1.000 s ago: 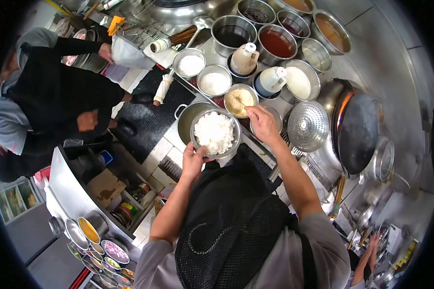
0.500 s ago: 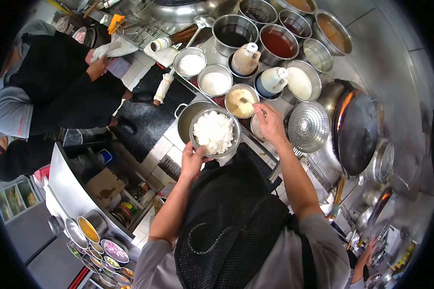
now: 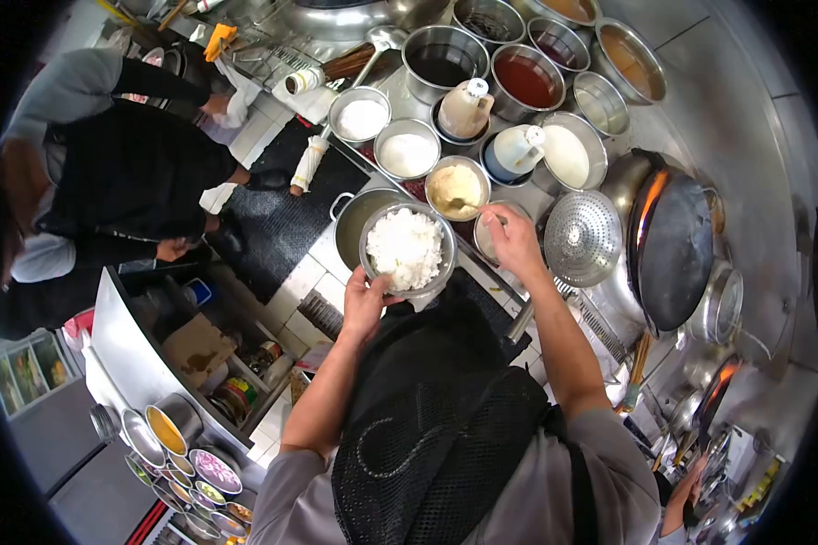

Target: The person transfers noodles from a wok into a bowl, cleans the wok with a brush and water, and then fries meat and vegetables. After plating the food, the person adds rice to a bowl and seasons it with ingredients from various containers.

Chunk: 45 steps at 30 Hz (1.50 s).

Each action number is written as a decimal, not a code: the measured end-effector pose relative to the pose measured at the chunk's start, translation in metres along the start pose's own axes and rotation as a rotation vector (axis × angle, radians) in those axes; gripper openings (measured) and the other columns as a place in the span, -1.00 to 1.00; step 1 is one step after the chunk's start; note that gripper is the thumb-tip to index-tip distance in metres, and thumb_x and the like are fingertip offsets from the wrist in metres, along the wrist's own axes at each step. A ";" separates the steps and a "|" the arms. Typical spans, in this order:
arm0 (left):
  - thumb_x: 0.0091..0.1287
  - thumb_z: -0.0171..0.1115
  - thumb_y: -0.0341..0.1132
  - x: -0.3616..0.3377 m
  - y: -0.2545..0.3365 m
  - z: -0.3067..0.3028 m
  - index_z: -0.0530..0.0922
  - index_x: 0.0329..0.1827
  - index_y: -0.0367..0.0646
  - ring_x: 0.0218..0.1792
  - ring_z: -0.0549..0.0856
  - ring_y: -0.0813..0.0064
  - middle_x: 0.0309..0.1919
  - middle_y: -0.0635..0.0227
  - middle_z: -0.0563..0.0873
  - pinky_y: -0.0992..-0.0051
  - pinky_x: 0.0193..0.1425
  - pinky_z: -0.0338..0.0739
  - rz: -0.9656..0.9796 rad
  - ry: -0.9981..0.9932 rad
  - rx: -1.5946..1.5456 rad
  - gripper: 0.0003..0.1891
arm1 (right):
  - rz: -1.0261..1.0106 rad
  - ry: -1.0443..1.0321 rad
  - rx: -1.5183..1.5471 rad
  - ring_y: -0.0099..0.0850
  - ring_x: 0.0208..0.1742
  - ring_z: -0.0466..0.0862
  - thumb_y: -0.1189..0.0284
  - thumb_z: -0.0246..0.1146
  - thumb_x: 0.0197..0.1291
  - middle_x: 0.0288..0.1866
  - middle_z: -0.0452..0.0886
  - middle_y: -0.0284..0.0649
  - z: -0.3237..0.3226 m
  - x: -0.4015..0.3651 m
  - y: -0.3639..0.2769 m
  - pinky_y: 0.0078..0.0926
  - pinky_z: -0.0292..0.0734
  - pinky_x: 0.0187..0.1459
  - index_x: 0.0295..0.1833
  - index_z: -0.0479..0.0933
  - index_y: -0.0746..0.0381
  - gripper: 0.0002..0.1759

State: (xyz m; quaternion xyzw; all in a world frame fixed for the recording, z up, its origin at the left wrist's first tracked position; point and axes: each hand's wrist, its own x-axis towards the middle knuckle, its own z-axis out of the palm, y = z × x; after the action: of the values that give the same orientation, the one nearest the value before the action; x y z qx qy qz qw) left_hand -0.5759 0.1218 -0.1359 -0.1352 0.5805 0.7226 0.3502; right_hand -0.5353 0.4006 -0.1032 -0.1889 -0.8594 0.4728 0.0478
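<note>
My left hand (image 3: 365,304) grips the near rim of a metal bowl (image 3: 447,265) heaped with white rice (image 3: 404,247). The bowl is held over a larger metal pot (image 3: 347,227) with a loop handle. In my right hand (image 3: 511,238), closed in a pinch, is the handle of a small spoon (image 3: 468,207). Its head sits in the pale yellow powder (image 3: 453,184) inside a round metal container to the right of the rice. Beside that container, two metal containers hold white granules (image 3: 407,154) and white powder (image 3: 362,119).
Sauce pots (image 3: 527,77) and two plastic bottles (image 3: 515,150) crowd the counter ahead. A perforated strainer (image 3: 583,238) lies near a dark wok (image 3: 677,254) with orange flame at its rim. Another person (image 3: 127,154) stands on the left, holding a white cloth. Small ingredient bowls (image 3: 216,470) stand lower left.
The spoon's head has moved down and nearer to me within the yellow powder, and my right hand has shifted slightly with it. The person on the left has changed posture.
</note>
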 end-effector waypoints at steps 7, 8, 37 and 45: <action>0.35 0.05 -0.52 -0.005 0.003 0.003 0.48 0.15 -0.23 -0.14 0.73 0.43 -0.05 0.22 0.69 0.41 -0.18 0.74 0.008 0.013 0.029 -0.69 | 0.003 0.062 -0.084 -0.23 -0.31 0.69 0.31 0.14 0.38 -0.24 0.69 -0.07 0.008 0.010 0.008 -0.40 0.56 -0.21 0.01 0.61 0.31 -0.69; 0.35 0.05 -0.53 -0.005 0.005 0.005 0.48 0.15 -0.23 -0.15 0.73 0.43 -0.05 0.22 0.70 0.41 -0.18 0.74 0.007 0.011 0.020 -0.69 | -0.012 0.160 -0.083 -0.38 -0.37 0.65 0.31 0.15 0.39 -0.26 0.68 -0.12 0.007 0.013 0.010 -0.46 0.56 -0.28 0.00 0.62 0.32 -0.69; 0.33 0.04 -0.54 -0.001 0.006 0.004 0.45 0.16 -0.28 -0.12 0.73 0.38 -0.02 0.17 0.67 0.38 -0.14 0.75 -0.021 0.004 -0.004 -0.68 | -0.198 0.141 -0.207 -0.06 -0.18 0.65 0.38 0.11 0.39 -0.19 0.66 -0.03 -0.014 0.006 -0.016 -0.29 0.55 -0.10 -0.04 0.61 0.32 -0.75; 0.36 0.05 -0.54 -0.002 0.004 0.000 0.45 0.21 -0.26 -0.07 0.72 0.36 0.00 0.23 0.63 0.40 -0.16 0.77 -0.023 -0.020 0.002 -0.65 | -0.264 0.192 -0.216 -0.06 -0.16 0.66 0.42 0.13 0.36 -0.17 0.66 0.00 0.024 0.004 -0.005 -0.29 0.56 -0.13 -0.05 0.60 0.31 -0.78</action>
State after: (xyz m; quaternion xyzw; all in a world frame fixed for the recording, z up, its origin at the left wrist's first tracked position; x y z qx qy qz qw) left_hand -0.5768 0.1210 -0.1313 -0.1343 0.5760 0.7192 0.3645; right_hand -0.5465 0.3799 -0.1125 -0.1230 -0.9139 0.3471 0.1707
